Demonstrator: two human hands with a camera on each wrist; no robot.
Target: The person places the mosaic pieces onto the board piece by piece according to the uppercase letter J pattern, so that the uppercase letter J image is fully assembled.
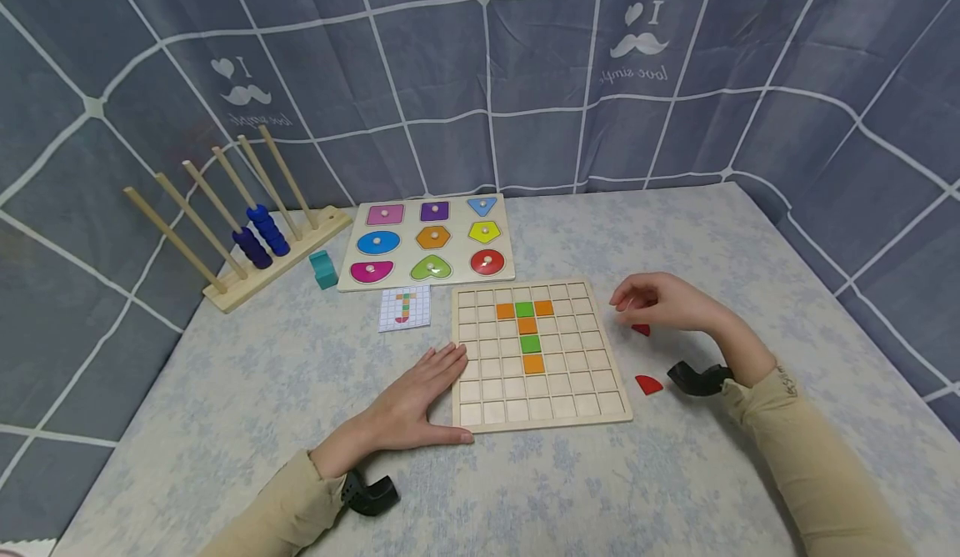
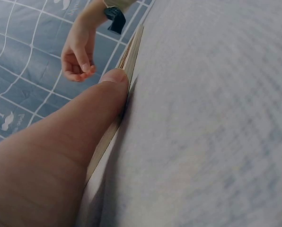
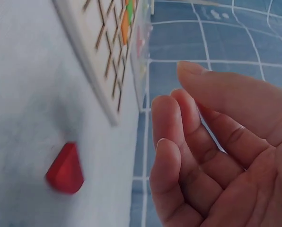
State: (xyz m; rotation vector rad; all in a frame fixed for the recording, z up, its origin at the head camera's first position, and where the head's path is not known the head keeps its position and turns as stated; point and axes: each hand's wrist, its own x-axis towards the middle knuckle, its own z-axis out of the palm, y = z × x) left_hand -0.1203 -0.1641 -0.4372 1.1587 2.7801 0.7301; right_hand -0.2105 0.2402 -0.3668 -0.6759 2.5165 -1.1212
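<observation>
My left hand (image 1: 408, 403) rests at the left edge of a wooden grid board (image 1: 551, 407), fingers straight and thumb along its near left corner. Orange and green square tiles, such as the lowest orange tile (image 1: 533, 363), lie in the grid in a T-like pattern. Just right of the board my right hand (image 1: 667, 303) hovers, its fingers loosely bent and nothing between them in the right wrist view. Partly hidden below it lies one red piece (image 1: 641, 329). A red quarter-circle piece (image 1: 648, 384) lies nearer. One red piece (image 3: 66, 170) shows in the right wrist view.
A small pattern card (image 1: 405, 308) lies left of the board. Behind stands a knobbed shape puzzle (image 1: 457, 278). Teal blocks (image 1: 323, 269) sit beside a wooden peg rack (image 1: 300, 248) holding blue beads. A grey checked curtain (image 1: 540, 148) surrounds the table.
</observation>
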